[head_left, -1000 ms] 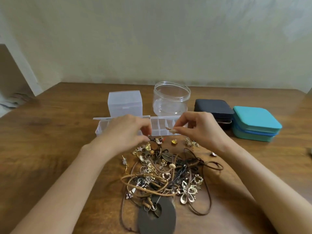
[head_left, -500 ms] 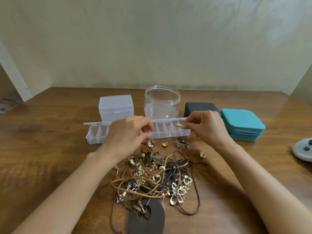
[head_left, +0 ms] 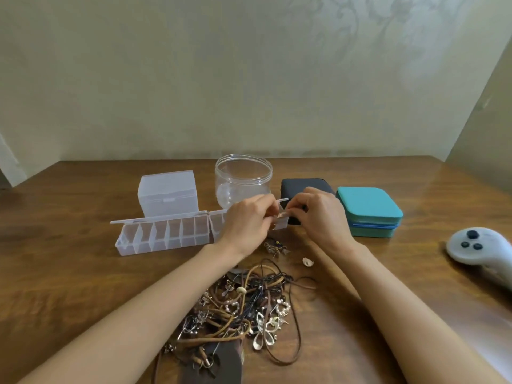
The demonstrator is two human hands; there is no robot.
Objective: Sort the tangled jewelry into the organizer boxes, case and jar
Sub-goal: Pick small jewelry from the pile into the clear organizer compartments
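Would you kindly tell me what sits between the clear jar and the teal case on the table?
A black case sits between the jar and the teal case, seen in the head view.

Two slim bare forearms, left hand (head_left: 246, 218) and right hand (head_left: 322, 214) equally bare.

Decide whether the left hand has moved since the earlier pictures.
Yes: the left hand has shifted right along the clear plastic compartment organizer, now in front of the clear round plastic jar.
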